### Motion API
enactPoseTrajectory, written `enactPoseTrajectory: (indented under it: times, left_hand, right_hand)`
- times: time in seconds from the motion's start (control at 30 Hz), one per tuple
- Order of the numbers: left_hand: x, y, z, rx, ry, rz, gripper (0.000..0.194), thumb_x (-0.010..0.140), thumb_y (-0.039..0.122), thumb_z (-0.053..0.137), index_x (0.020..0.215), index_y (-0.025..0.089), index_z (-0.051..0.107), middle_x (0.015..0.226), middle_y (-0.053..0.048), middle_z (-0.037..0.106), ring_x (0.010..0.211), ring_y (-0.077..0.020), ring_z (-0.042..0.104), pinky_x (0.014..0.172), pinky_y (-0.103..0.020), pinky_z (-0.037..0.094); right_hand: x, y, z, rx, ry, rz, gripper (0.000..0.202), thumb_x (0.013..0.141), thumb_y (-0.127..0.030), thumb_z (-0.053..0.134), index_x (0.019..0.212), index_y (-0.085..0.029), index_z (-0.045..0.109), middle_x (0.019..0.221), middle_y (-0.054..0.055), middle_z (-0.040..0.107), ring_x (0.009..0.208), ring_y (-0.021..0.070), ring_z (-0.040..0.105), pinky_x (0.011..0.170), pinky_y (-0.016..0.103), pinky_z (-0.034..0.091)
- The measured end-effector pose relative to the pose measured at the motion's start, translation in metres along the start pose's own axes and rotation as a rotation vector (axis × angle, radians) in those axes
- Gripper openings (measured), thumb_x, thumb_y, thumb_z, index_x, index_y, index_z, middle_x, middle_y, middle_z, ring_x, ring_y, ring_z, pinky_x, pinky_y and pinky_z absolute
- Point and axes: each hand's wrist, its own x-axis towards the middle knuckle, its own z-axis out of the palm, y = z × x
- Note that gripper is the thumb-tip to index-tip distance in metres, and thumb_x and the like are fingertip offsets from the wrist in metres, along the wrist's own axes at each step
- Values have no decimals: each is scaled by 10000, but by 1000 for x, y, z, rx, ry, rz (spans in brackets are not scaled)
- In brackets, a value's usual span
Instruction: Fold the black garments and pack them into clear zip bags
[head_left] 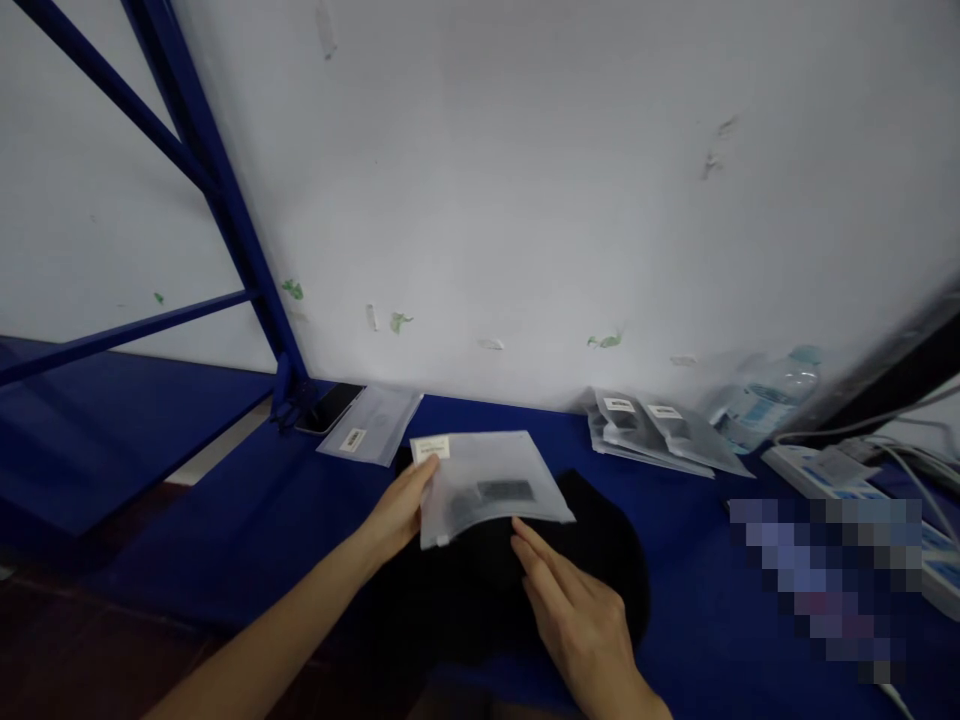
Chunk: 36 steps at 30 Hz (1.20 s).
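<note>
A frosted zip bag [491,465] with a white label and dark contents showing through is held up over the table. My left hand [401,510] grips its left edge, thumb on top close to the label. The fingers of my right hand [574,610] are closed at the bag's near edge, along the zip strip; the thumb is hidden. Below the bag lies a black cloth-like item [600,540], partly covered by my hands and the bag.
On the blue table [247,520], another labelled zip bag [375,425] lies beside a dark phone [330,408] at the back left. Several zip bags [652,440], a plastic bottle [772,400] and a power strip [840,490] with cables sit at the right. A blue frame [217,190] rises left.
</note>
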Motion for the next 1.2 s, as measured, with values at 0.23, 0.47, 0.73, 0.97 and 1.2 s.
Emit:
enactPoseTrajectory:
  times: [0.23,0.47,0.73,0.97,1.2]
  left_hand:
    - [57,53,-64,17,275,318,240,976,305,475,1144,154,558,1046,-100,709,986,-208,673,835,-305,551]
    - [41,54,-105,354,580,545,504,776,159,652,1249,152,480,1370,-138,484,1345,-314,358,1091,-483,306]
    - [-17,-24,-34,1091,-260,560,265,916,289,428,1140,238,560,1049,-38,655,995,-206,616,909,-356,460]
    - [-31,-19,-12,1225,-348,375,259,857,442,551,984,216,555,1010,-47,583,956,-251,559,822,-380,444]
    - [-28,-25,-6,1228,-351,395,150,831,334,555,907,222,492,947,-23,542,899,-229,543,798,-359,417]
  right_hand:
    - [-21,-15,11,67,-208,26,371,887,-59,385,1175,-163,595,1246,97,640,759,151,697,631,257,582]
    - [-5,-36,0,20,-127,165,511,759,-488,668,1145,-158,615,1106,121,698,888,286,679,754,417,588]
    - [23,-41,8,198,-93,318,242,913,-206,475,1109,-213,616,1010,70,696,903,220,662,796,366,552]
    - [0,51,-25,495,160,934,347,875,-473,528,1087,-201,565,1029,90,700,922,232,678,790,340,539]
    - [-29,72,-24,263,-68,730,612,793,-508,623,1330,-256,472,1361,98,526,1258,274,495,1037,463,414]
